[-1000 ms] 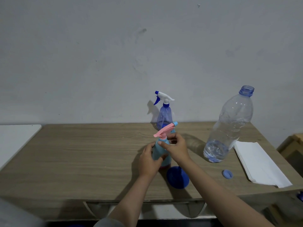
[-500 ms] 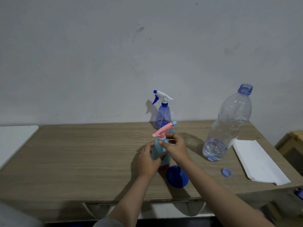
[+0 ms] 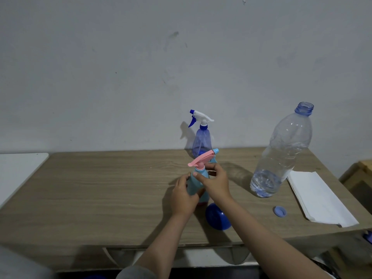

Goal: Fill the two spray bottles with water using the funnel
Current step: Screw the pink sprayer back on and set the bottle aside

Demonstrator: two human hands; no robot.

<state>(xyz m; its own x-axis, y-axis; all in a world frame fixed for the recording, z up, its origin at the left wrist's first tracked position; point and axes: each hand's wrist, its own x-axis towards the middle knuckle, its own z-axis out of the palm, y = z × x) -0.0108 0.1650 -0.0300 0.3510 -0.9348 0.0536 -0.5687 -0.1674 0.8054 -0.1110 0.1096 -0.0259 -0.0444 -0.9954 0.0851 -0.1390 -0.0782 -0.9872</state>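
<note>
- Head view: a light-blue spray bottle with a pink trigger head stands upright on the wooden desk, near the front edge and about mid-width.
- Left hand: fingers curl round the body of the light-blue spray bottle and steady it.
- Right hand: fingertips pinch the bottle neck just under the pink trigger head, at the screw collar; whether the collar is being tightened or loosened cannot be told.
- Second spray bottle, translucent purple with a white-and-blue trigger, stands behind the first, near the wall, with its head fitted.
- Blue funnel lies on the desk just right of the held bottle, touched by neither hand.
- Large clear water bottle stands uncapped to the right with a little water in its base; its blue cap lies on the desk in front of it, beside a folded white paper towel.
- Handling, judged: the spray bottle is thin, light plastic; it flexes if squeezed hard and tips easily when empty. Grip the lower body firmly with one hand and turn only the ribbed collar, not the trigger arm, which gives poor leverage and may snap.
- Handling, judged: the large water bottle is soft-walled; take it at mid-body and support it while pouring.
</note>
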